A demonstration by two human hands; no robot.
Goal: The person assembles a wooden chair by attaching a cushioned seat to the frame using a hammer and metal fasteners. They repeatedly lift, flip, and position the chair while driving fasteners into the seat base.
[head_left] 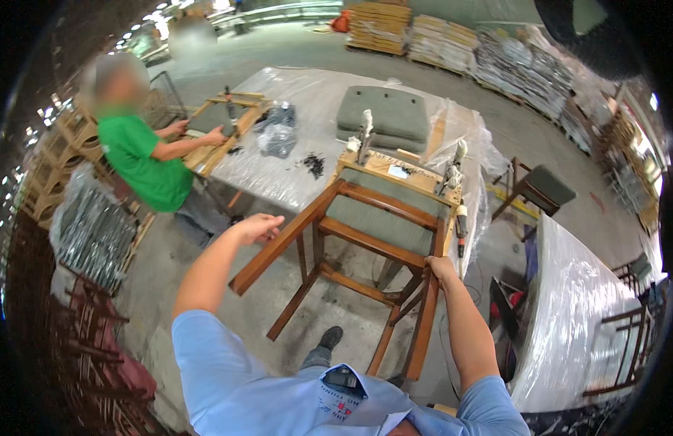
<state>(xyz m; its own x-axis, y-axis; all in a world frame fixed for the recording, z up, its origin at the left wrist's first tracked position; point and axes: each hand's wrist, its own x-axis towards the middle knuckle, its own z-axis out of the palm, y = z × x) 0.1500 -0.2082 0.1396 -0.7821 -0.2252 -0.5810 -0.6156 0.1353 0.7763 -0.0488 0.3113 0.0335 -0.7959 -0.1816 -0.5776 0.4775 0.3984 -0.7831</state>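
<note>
A brown wooden chair frame [373, 251] is in front of me, its legs pointing toward my body. Its far end rests against a grey-green padded seat [376, 220] at the table's near edge. My right hand [442, 270] is wrapped around the frame at its right corner, where a leg meets the rail. Beside the frame's left leg, my left hand [262, 228] is raised with its fingers partly bent and apart, holding nothing visible. A wooden jig board [394, 173] lies just beyond the seat, with two cloth-wrapped clamps [365, 134] standing on it.
Grey-green cushions [382, 116] are stacked on the plastic-covered table [242, 171], near black hardware [313, 166] and a plastic bag [280, 139]. A power driver [461, 231] hangs at right. A co-worker in green [144, 160] handles another seat. An upholstered chair [536, 190] stands right.
</note>
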